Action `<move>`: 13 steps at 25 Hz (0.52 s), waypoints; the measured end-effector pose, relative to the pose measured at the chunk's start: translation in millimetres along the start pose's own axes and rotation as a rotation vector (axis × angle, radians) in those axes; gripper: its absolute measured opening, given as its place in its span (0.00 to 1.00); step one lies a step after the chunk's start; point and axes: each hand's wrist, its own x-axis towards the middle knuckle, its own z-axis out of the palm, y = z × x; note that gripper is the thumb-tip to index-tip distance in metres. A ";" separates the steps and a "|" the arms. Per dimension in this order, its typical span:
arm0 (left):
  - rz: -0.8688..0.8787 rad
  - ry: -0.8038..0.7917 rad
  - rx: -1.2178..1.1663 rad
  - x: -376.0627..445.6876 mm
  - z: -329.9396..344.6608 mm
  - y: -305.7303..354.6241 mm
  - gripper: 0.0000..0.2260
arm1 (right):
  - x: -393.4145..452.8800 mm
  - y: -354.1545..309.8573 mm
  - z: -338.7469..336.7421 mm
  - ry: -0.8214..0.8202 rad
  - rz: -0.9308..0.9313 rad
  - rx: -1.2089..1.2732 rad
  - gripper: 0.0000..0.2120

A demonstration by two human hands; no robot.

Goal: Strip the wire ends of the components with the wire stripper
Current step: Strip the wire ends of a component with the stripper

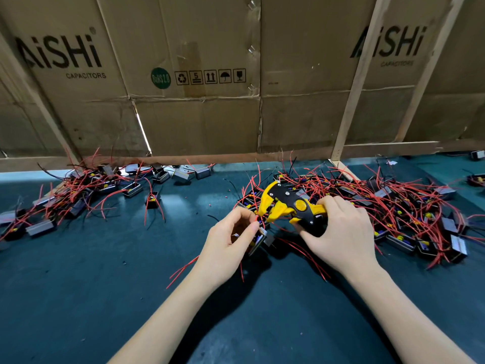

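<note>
Glossy yellow-and-black plastic wire stripper [286,206]; matt green table mat [78,285]; rough creased cardboard [199,122].

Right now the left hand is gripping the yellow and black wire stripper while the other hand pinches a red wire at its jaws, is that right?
Not quite: the hands are swapped. In the head view the right hand grips the yellow and black wire stripper, while the left hand pinches the red wire at its jaws.
</note>
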 end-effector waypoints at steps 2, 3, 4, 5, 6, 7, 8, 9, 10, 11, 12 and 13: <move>-0.008 0.007 0.008 -0.8 1.6 -0.8 0.05 | -0.7 -0.4 0.7 -0.004 -0.004 -0.004 0.24; -0.011 0.010 0.011 -0.8 2.1 -1.0 0.05 | -0.9 -0.3 0.9 -0.008 -0.002 -0.011 0.23; -0.013 0.013 0.015 -0.6 2.5 -1.1 0.05 | -0.8 -0.3 1.0 -0.012 0.003 -0.018 0.23; -0.014 0.016 0.017 -0.4 3.0 -1.2 0.05 | -0.7 -0.1 1.2 -0.010 0.008 -0.024 0.23; -0.015 0.018 0.016 -0.3 3.2 -1.2 0.05 | -0.4 -0.4 1.1 -0.002 0.011 -0.031 0.23; -0.017 0.019 0.012 -0.3 3.4 -1.3 0.05 | -0.3 -0.8 0.7 0.012 0.009 -0.036 0.22; -0.018 0.020 0.007 -0.5 3.5 -1.6 0.05 | -0.3 -1.6 0.0 0.029 0.001 -0.037 0.22; -0.019 0.021 0.001 -0.6 3.6 -2.3 0.05 | -0.5 -1.9 -0.5 0.047 -0.010 -0.039 0.21; -0.019 0.022 -0.005 -0.6 3.4 -3.1 0.05 | -0.7 -1.9 -1.2 0.060 -0.019 -0.045 0.21; -0.020 0.023 -0.010 -0.4 3.0 -3.9 0.04 | -0.6 -2.1 -2.0 0.056 -0.022 -0.053 0.20; -0.022 0.024 -0.016 -0.3 2.8 -4.6 0.04 | -0.2 -2.2 -2.7 0.035 -0.015 -0.060 0.20; -0.029 0.025 -0.022 0.0 2.5 -5.4 0.04 | -0.2 -2.4 -3.2 0.008 0.000 -0.068 0.20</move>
